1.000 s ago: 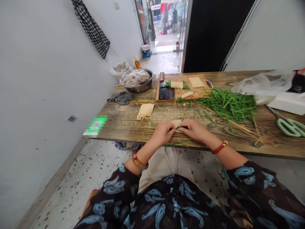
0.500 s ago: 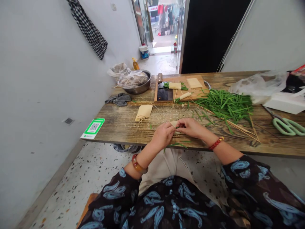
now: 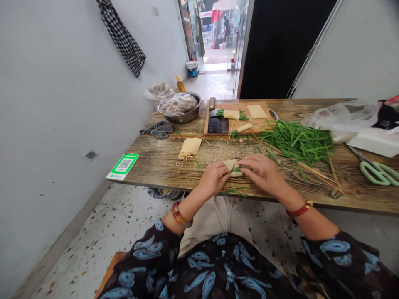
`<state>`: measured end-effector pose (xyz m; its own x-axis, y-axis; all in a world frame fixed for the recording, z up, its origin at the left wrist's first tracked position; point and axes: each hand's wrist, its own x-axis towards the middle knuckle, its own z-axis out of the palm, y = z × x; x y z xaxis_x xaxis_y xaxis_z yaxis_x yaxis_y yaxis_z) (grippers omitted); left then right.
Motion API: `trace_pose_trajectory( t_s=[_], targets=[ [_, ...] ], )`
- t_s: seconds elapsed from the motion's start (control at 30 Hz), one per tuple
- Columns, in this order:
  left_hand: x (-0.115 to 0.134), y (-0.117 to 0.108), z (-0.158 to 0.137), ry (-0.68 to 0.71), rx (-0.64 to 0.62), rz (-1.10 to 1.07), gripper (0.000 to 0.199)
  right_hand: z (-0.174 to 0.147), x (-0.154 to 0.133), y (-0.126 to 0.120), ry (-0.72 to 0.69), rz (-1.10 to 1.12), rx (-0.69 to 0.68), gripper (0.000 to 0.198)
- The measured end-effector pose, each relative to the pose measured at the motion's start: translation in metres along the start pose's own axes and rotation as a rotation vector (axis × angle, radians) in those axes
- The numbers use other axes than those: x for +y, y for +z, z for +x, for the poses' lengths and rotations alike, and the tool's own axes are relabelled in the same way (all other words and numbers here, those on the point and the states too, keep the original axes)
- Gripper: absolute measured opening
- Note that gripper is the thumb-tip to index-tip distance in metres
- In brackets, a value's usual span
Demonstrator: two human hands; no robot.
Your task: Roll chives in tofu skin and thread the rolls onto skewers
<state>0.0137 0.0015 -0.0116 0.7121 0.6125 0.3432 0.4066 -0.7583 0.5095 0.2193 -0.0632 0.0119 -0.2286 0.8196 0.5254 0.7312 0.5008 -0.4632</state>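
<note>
At the table's near edge lies a pale yellow tofu skin sheet (image 3: 231, 164) with a few cut green chives (image 3: 235, 169) on it. My left hand (image 3: 215, 177) has its fingers closed on the sheet's left side. Beside the right side my right hand (image 3: 264, 173) has its fingers stretched out and thumb apart, the tips at the chives' ends. Loose green blades (image 3: 233, 192) lie just in front of the hands. A small stack of tofu skin (image 3: 190, 148) sits left of them. The underside of the held sheet is hidden.
Behind stands a cutting board (image 3: 229, 131) with a cleaver (image 3: 217, 124), chive rolls (image 3: 231, 114) and tofu skin (image 3: 257, 111). A chive heap (image 3: 297, 141), thin skewers (image 3: 314, 169) and scissors (image 3: 375, 172) lie right. A metal bowl (image 3: 190, 117) and grey cloth (image 3: 158, 129) are left.
My right hand has opened and drawn back to the right, uncovering more of the sheet and chives. My left hand stays at the sheet's left side. The view has shifted slightly.
</note>
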Motion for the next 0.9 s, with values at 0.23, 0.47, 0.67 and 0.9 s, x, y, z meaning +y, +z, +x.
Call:
trace_pose_trajectory(
  t_s=[0.23,0.47,0.67,0.9],
  targets=[
    [0.003,-0.002,-0.001,-0.033,0.018,0.095,0.011,-0.009,-0.002,0.022,-0.104,-0.23,-0.153,0.017],
    [-0.001,0.001,-0.005,-0.007,0.02,0.056,0.019,-0.006,0.003,0.024,-0.058,-0.209,-0.204,0.023],
    [-0.005,0.004,-0.005,0.025,0.027,0.043,0.022,0.01,0.002,0.016,-0.02,-0.2,-0.328,0.024],
    [-0.005,0.003,-0.006,0.034,0.03,0.033,0.021,0.025,0.0,0.007,-0.024,-0.157,-0.482,0.017]
  ],
)
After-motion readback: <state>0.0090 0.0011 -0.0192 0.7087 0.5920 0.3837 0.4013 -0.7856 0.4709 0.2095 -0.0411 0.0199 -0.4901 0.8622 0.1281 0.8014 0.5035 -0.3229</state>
